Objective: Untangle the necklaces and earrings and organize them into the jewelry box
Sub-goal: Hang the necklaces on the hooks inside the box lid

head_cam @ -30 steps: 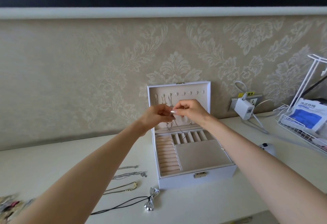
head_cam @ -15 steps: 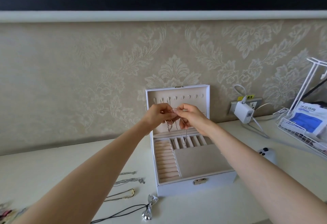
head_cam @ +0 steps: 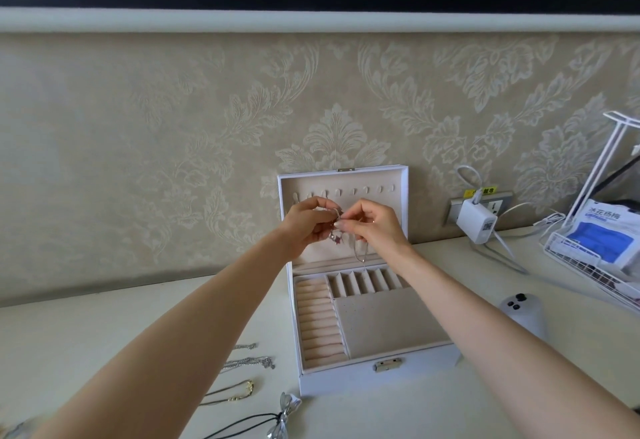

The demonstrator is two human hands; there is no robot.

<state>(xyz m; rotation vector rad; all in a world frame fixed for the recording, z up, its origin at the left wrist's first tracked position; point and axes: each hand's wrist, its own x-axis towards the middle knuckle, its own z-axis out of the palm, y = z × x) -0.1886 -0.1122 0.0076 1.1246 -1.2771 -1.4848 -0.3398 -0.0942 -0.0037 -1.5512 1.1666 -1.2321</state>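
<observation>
The left hand (head_cam: 304,225) and right hand (head_cam: 375,225) are pinching a pendant necklace (head_cam: 335,238) before the jewelry box (head_cam: 381,374) lid, perhaps hooking it; other necklaces (head_cam: 249,363) are lying left of the box, unsorted.

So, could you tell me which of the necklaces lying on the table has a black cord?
The necklace with the silver bow pendant, nearest the camera. The gold chain and two silver chains behind it are all metal.
</observation>
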